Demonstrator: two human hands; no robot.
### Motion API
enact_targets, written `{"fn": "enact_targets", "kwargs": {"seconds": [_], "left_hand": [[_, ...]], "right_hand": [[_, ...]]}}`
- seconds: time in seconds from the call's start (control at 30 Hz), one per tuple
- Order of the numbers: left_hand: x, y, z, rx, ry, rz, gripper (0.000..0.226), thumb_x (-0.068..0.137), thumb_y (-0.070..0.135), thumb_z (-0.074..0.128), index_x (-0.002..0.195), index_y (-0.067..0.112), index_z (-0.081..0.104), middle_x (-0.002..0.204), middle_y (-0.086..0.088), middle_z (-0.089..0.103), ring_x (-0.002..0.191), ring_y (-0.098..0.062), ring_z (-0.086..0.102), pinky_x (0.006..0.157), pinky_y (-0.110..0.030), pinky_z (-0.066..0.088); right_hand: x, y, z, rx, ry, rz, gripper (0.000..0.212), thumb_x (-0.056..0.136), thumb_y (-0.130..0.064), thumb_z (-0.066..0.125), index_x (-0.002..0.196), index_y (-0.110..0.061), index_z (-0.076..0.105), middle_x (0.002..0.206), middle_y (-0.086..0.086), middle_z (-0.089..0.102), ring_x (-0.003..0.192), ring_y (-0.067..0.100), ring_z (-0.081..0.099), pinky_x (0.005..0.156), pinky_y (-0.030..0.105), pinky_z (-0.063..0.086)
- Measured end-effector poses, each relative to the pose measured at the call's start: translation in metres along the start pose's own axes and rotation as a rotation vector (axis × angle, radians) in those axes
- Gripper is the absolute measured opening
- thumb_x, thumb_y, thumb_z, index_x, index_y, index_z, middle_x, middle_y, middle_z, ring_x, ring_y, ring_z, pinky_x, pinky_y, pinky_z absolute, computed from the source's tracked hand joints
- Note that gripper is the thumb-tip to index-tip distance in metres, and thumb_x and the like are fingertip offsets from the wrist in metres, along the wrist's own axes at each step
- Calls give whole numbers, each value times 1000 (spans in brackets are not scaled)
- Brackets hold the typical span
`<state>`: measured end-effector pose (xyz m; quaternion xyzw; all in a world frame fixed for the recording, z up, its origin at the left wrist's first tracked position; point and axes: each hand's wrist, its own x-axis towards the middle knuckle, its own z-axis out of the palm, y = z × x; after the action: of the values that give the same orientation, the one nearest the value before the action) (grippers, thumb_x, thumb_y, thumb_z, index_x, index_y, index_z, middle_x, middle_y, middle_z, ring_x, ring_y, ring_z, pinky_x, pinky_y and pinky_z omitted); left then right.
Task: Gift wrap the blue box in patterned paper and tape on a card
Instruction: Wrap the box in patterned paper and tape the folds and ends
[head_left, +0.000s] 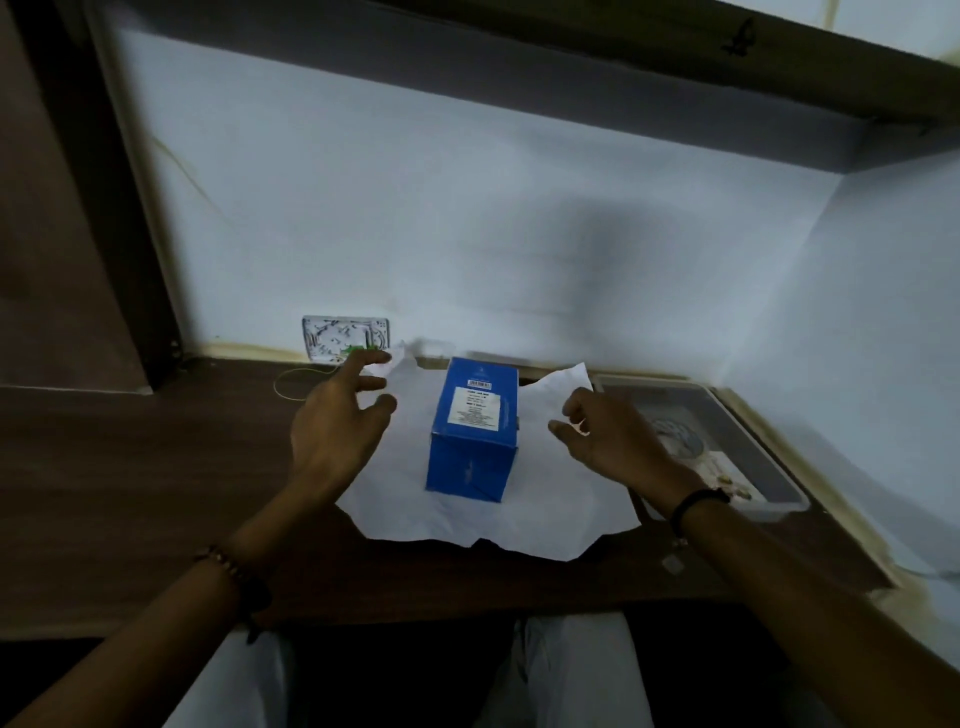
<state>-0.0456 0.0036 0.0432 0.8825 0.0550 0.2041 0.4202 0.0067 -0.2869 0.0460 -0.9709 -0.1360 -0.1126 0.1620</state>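
A blue box (471, 431) with a white label on top stands upright in the middle of a sheet of paper (415, 514), whose white side faces up. My left hand (337, 421) hovers over the sheet's left part, fingers spread, holding nothing. My right hand (608, 441) hovers to the right of the box over the paper's right edge, fingers loosely curled and apart, also holding nothing. Neither hand touches the box. No card or tape shows clearly.
The paper lies on a dark wooden desk (130, 493) against a pale wall. A grey tray (769, 483) with small items sits at the right. A white patterned plate or socket (345, 338) is on the wall at the back left, with a thin wire loop (301, 384) below it.
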Motion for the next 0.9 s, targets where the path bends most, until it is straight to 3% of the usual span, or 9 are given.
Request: {"fn": "enact_targets", "kwargs": {"seconds": [0.1, 0.23, 0.47, 0.53, 0.6, 0.7, 0.8, 0.9], "left_hand": [[2, -13, -7, 100, 46, -27, 54, 85, 19, 71, 135, 26, 51, 125, -6, 66, 112, -31, 64, 91, -50, 53], [6, -24, -7, 106, -3, -152, 68, 78, 13, 76, 137, 27, 44, 126, -12, 59, 116, -38, 57, 92, -59, 49], [17, -39, 6, -128, -106, -260, 80, 80, 2, 75, 146, 27, 36, 131, -11, 60, 119, -34, 57, 83, -34, 45], [20, -42, 7, -132, -88, -282, 78, 81, -1, 72, 145, 27, 37, 117, -13, 63, 113, -35, 60, 79, -33, 46], [24, -43, 6, -116, -63, -287, 76, 80, -1, 71, 143, 24, 38, 104, -10, 60, 104, -35, 63, 78, -35, 49], [30, -40, 2, -62, -33, -302, 70, 81, 5, 72, 141, 10, 37, 120, -19, 58, 109, -39, 60, 87, -40, 49], [35, -32, 1, -60, -18, -286, 68, 84, 9, 73, 141, 4, 36, 129, -23, 57, 113, -39, 59, 91, -43, 50], [38, -17, 5, -59, -13, -236, 71, 84, 13, 74, 143, 9, 34, 126, -19, 59, 107, -35, 61, 91, -47, 54]], "right_hand": [[1, 4, 10, -121, -27, 115, 43, 93, -41, 62, 119, -7, 57, 120, 14, 61, 108, 31, 58, 89, 42, 50], [3, 11, 18, -189, -138, 245, 59, 92, -42, 63, 132, -3, 42, 138, 21, 46, 123, 36, 48, 100, 45, 44], [13, 19, 22, -65, -156, 356, 78, 89, -36, 70, 144, 2, 31, 144, 23, 40, 128, 36, 45, 104, 43, 43], [14, 18, 18, 11, -101, 374, 76, 87, -25, 73, 143, 4, 32, 140, 26, 46, 126, 40, 47, 99, 44, 44], [15, 17, 12, 68, -24, 363, 61, 85, -12, 72, 133, 8, 41, 128, 27, 54, 118, 42, 53, 85, 39, 45], [18, 12, 1, 146, 53, 326, 40, 84, -9, 69, 118, 5, 53, 114, 21, 62, 100, 36, 60, 70, 32, 41], [23, -1, -6, 152, 56, 245, 14, 84, -11, 67, 92, -1, 70, 91, 18, 72, 71, 24, 62, 57, 27, 43], [32, -23, -11, 196, 131, 206, 15, 82, -11, 70, 81, 2, 74, 78, 19, 72, 66, 27, 67, 56, 29, 51]]}}
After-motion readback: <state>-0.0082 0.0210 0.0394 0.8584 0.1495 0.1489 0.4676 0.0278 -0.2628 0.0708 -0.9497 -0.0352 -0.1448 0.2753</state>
